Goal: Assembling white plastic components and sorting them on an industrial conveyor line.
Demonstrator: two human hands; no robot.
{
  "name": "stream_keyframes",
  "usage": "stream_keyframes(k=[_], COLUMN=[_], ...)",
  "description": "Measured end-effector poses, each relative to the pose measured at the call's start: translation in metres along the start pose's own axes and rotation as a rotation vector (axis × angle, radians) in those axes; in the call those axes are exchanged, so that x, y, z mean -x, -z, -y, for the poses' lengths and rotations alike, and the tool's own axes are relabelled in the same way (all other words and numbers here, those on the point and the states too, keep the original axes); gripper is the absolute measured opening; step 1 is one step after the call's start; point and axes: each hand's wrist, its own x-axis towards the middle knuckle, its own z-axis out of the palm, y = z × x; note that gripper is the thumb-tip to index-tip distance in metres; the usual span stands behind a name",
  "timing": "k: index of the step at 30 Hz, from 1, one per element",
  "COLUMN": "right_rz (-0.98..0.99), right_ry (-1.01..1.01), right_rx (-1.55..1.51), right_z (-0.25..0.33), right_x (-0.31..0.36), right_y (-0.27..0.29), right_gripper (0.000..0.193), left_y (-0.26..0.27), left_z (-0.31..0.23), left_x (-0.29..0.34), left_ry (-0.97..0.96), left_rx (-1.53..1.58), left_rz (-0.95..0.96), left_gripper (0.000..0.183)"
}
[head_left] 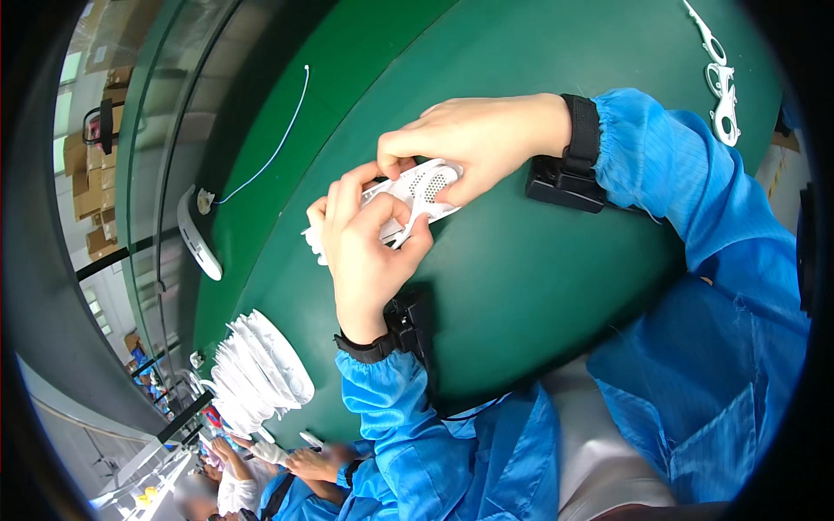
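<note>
A perforated white plastic housing is gripped by the left hand and right hand, both part-curled; it is presumably thus steadied.

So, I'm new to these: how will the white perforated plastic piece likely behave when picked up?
The white perforated plastic piece is probably light, given its many holes. It seems stiff, showing no sag between left hand and right hand. Its slim curved rim might be fragile.

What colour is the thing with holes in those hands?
The held piece is white; the head view shows it.
</note>
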Motion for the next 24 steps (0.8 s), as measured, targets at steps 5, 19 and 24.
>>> stream_keyframes(k=[5,19,24], right_rz=[0.004,-0.074,-0.044], right_ry=[-0.018,0.103,-0.063], right_rx=[-0.023,0.204,0.034], right_z=[0.001,0.001,0.001], right_x=[-0.002,-0.003,-0.001], right_y=[-0.001,-0.011,0.002], right_gripper=[0.046,0.054,0.036], left_y=[0.003,0.020,0.023], left_z=[0.001,-0.006,-0.017], left_x=[-0.003,-0.024,-0.040], left_ry=[0.010,0.331,0.372], left_rx=[-0.008,0.119,-0.112], left_rz=[0.047,0.210,0.467], left_gripper=[0.025,0.041,0.032])
